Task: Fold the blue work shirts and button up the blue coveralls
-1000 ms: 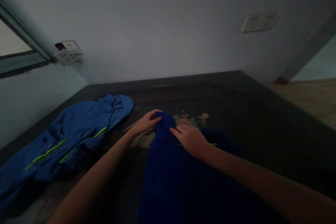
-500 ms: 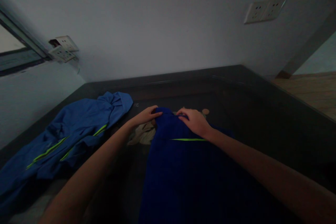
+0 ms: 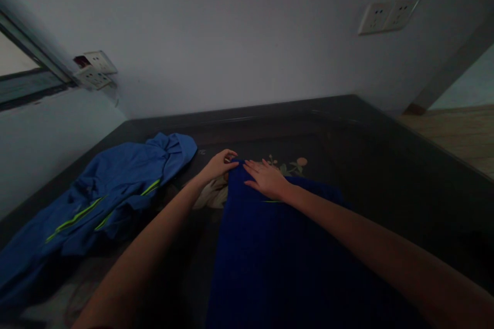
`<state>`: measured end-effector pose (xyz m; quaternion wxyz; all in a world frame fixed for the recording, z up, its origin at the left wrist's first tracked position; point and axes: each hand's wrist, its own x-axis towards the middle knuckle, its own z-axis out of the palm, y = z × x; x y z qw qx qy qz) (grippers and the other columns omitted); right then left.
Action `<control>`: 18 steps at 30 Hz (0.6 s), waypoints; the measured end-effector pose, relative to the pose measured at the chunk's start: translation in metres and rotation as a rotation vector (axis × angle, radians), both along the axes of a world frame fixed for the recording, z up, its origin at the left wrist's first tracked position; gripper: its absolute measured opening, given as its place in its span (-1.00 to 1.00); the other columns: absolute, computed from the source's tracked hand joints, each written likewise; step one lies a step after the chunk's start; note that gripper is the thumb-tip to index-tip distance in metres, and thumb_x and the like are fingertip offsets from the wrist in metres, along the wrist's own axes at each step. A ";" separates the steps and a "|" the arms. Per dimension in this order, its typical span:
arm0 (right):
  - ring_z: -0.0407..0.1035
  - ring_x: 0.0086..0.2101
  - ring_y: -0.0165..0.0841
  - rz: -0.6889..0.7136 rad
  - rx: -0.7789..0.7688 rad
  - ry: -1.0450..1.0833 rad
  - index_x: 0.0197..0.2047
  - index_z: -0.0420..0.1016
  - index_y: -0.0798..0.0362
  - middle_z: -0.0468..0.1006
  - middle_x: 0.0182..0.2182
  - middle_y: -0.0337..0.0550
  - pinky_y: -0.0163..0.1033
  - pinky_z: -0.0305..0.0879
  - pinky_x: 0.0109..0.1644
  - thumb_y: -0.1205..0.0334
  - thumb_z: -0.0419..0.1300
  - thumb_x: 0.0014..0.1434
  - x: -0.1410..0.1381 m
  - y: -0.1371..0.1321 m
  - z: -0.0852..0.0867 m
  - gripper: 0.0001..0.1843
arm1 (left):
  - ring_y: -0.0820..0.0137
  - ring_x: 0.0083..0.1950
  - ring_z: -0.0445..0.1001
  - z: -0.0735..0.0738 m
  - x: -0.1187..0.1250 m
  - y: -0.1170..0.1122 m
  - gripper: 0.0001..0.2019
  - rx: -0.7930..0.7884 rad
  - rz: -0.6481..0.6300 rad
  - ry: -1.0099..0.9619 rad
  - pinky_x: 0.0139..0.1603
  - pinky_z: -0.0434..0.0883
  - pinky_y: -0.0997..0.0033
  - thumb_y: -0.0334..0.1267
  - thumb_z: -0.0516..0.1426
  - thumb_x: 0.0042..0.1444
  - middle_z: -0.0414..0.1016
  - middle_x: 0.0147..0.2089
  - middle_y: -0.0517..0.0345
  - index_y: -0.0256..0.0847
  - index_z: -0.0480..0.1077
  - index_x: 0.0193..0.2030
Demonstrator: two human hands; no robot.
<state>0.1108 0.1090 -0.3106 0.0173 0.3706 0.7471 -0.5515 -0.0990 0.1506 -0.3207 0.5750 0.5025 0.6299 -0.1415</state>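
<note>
A dark blue garment (image 3: 250, 247) with a thin lime-green line lies spread over the dark surface in front of me. Its exact kind is hard to tell in the dim light. At its far left corner, my left hand (image 3: 218, 167) pinches the edge between thumb and curled fingers. My right hand (image 3: 266, 179) rests flat on the cloth just to the right, fingers outstretched and apart, covering part of the lime line.
To the left lies a lighter blue jacket (image 3: 123, 169) with lime-green zip lines. The dark tabletop (image 3: 370, 164) bears a flower print (image 3: 297, 164) and meets a pale wall. Wall sockets (image 3: 388, 14) are at the right, and more sockets (image 3: 94, 69) hang loose at the left.
My right hand has gone from pinching the garment's far edge to lying flat on it, slightly further left. The far edge looks flatter. My left hand stays at the corner.
</note>
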 end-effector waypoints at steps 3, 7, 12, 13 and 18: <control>-0.08 0.30 -0.12 0.060 -0.064 -0.012 0.35 0.05 0.15 0.01 0.33 0.07 0.18 -0.12 0.32 -0.03 -0.07 0.33 -0.002 -0.013 -0.014 -0.36 | 0.24 0.04 0.41 0.021 0.005 -0.006 -0.70 0.237 -0.163 0.070 0.13 0.33 0.13 -0.31 0.13 0.08 0.44 -0.01 -0.04 -0.26 0.37 -0.02; -0.13 0.32 -0.13 0.043 -0.171 0.025 0.37 0.02 0.14 -0.02 0.34 0.07 0.14 -0.09 0.33 0.02 0.04 0.28 0.008 -0.002 -0.018 -0.32 | 0.23 0.36 0.10 0.039 0.029 -0.026 -0.59 0.301 -0.380 0.006 0.33 0.10 0.09 -0.22 -0.06 0.25 0.21 0.30 -0.07 -0.24 0.23 0.22; 0.18 0.20 -0.19 -0.213 -0.181 -0.003 0.11 0.43 0.13 0.36 0.16 0.07 -0.02 0.11 0.26 0.24 0.03 0.27 0.073 0.029 0.004 -0.61 | 0.21 0.44 -0.12 0.033 0.041 -0.051 -0.46 0.111 -0.656 0.029 0.39 -0.11 -0.01 -0.10 -0.19 0.31 -0.07 0.44 0.00 -0.21 -0.05 0.39; 0.27 0.13 -0.20 -0.266 -0.162 -0.008 0.02 0.50 0.10 0.45 0.08 0.03 -0.04 0.16 0.22 0.26 0.02 0.26 0.092 0.032 0.015 -0.66 | 0.23 0.44 -0.13 0.031 0.041 -0.053 -0.46 0.115 -0.671 0.028 0.39 -0.12 0.01 -0.10 -0.20 0.31 -0.08 0.44 0.03 -0.18 -0.06 0.39; 0.45 -0.20 -0.26 -0.397 -0.180 -0.126 -0.17 0.57 0.03 0.57 -0.21 -0.09 -0.12 0.35 -0.07 0.20 0.05 0.23 0.182 0.017 0.083 -0.73 | 0.21 0.41 0.01 0.040 0.037 -0.043 -0.49 0.234 -0.526 0.041 0.38 -0.09 -0.01 -0.12 -0.14 0.29 0.07 0.39 -0.03 -0.19 0.06 0.34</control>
